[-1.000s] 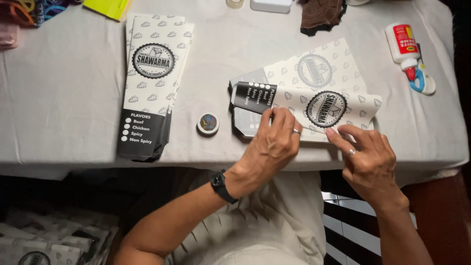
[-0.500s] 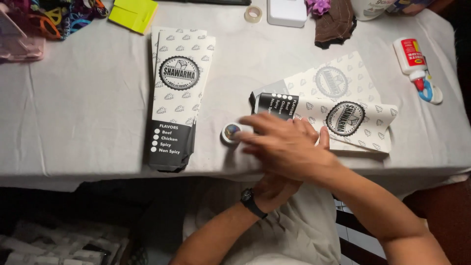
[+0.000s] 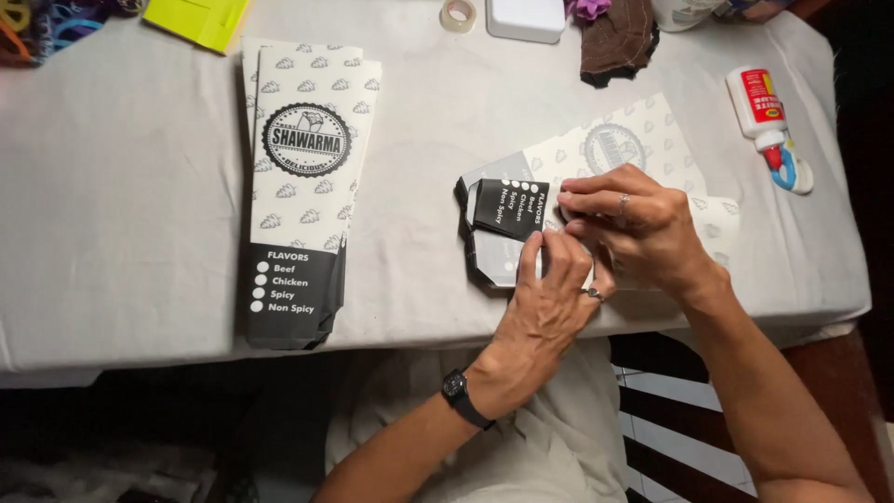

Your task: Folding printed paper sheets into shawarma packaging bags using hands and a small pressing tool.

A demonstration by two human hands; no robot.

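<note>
A white printed paper sleeve (image 3: 643,140) with a black end lies flat on the grey tablecloth (image 3: 121,205), right of centre. Its black flap (image 3: 507,205) is folded over onto the sleeve. My left hand (image 3: 549,303), with a dark watch on the wrist, presses its fingertips on the flap's near edge. Over the flap's right side, my right hand (image 3: 638,224), which wears a ring, has its fingers pinched on the fold. The hands touch each other and hide the middle of the sleeve.
A stack of flat matching sleeves (image 3: 307,186) lies to the left. A glue bottle (image 3: 759,107) and a blue-handled tool (image 3: 787,172) sit at far right. Along the back are a tape roll (image 3: 457,14), white box (image 3: 524,17), brown fabric (image 3: 619,42) and yellow-green paper (image 3: 200,19).
A hand that reached left toward a small round tin has come back. Both hands now rest on the folded black flap, and the tin is out of sight.
</note>
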